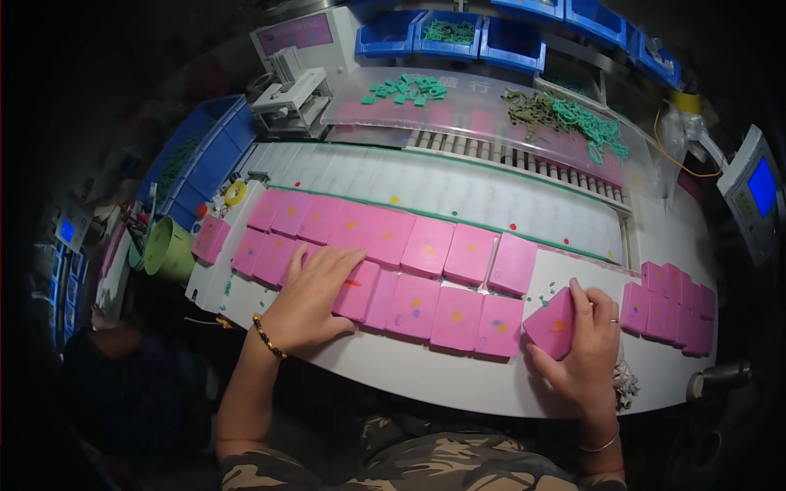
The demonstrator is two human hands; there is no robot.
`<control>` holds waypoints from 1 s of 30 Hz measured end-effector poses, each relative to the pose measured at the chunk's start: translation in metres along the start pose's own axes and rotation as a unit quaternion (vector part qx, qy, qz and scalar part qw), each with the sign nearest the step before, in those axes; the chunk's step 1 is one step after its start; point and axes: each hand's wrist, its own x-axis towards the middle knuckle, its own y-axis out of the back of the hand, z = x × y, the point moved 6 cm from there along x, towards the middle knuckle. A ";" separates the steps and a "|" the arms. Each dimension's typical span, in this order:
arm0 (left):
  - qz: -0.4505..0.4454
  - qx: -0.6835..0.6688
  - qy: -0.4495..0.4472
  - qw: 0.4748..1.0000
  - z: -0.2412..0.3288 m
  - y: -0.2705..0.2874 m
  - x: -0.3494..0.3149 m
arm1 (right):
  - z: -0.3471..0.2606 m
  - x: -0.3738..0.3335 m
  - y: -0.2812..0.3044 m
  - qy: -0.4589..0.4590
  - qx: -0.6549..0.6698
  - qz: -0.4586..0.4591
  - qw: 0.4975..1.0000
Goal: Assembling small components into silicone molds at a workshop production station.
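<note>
Pink mould blocks (430, 245) with small coloured marks lie in two rows across the white table. My right hand (594, 344) grips one pink mould block (553, 323) at the right end of the near row, its thumb on the near side and fingers over the far edge. This block sits turned at an angle, apart from its neighbour. My left hand (315, 290) rests over the near row with fingers spread. Beside its thumb and forefinger is a pink mould block with a red mark (354, 299), standing a little higher than those around it.
More pink blocks (667, 307) are piled at the right. Behind the rows runs a pale conveyor belt (475, 213) with green edges. Green pieces (405, 88) and tangled strands (589, 123) lie on a clear cover. A green bin (169, 250) stands left; a screen (761, 184) stands right.
</note>
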 end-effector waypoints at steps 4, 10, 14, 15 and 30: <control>-0.003 -0.030 -0.031 0.999 0.006 0.005 0.008 | -0.001 -0.004 -0.011 -0.015 -0.069 -0.004 0.998; 0.097 -0.149 -0.091 0.980 0.039 0.018 0.021 | -0.003 -0.006 -0.016 -0.045 -0.090 -0.014 0.995; 0.112 -0.256 -0.138 0.950 0.073 0.009 0.033 | 0.004 -0.001 -0.014 -0.108 -0.095 -0.029 0.989; 0.107 -0.270 -0.151 0.945 0.078 0.004 0.035 | 0.004 0.002 -0.014 -0.107 -0.095 -0.029 0.989; 0.133 -0.333 -0.271 0.893 0.152 -0.021 0.057 | 0.019 -0.008 -0.003 -0.151 0.240 -0.046 0.958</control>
